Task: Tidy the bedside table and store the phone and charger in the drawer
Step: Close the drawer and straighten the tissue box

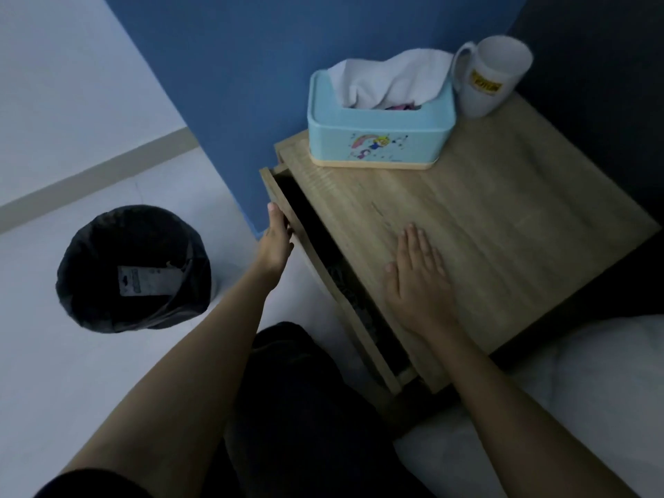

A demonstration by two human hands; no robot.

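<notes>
One drawer (337,282), open only a narrow way, and that's where the action is. It sits just proud of the bedside table (503,224), showing a dark slot with something tangled and dim inside, possibly a cable, but it's too murky to call. No phone and no charger can be made out anywhere on the tabletop, so my read is they're already down in that slot, though the pictures don't confirm it.

Left hand (276,242) is on the drawer front, fingers hooked over its top edge and thumb along the outer face, a light hold on the panel rather than a clenched fist. That's the grip you'd want for sliding it along its runners.

Right hand (416,278) lies flat on the tabletop, fingers straight and close together, holding nothing. I'd say it's there to brace the table so it doesn't shift as the drawer moves.

Further back, a pale blue tissue box (381,134) with a white cloth (388,79) spilling out stands at the rear edge, and a white mug (492,75) is just beside it in the corner, both parked clear of the working area. On the floor to the left, well apart, a black-lined bin (133,269) with a scrap of paper inside. Looks very near finished.
</notes>
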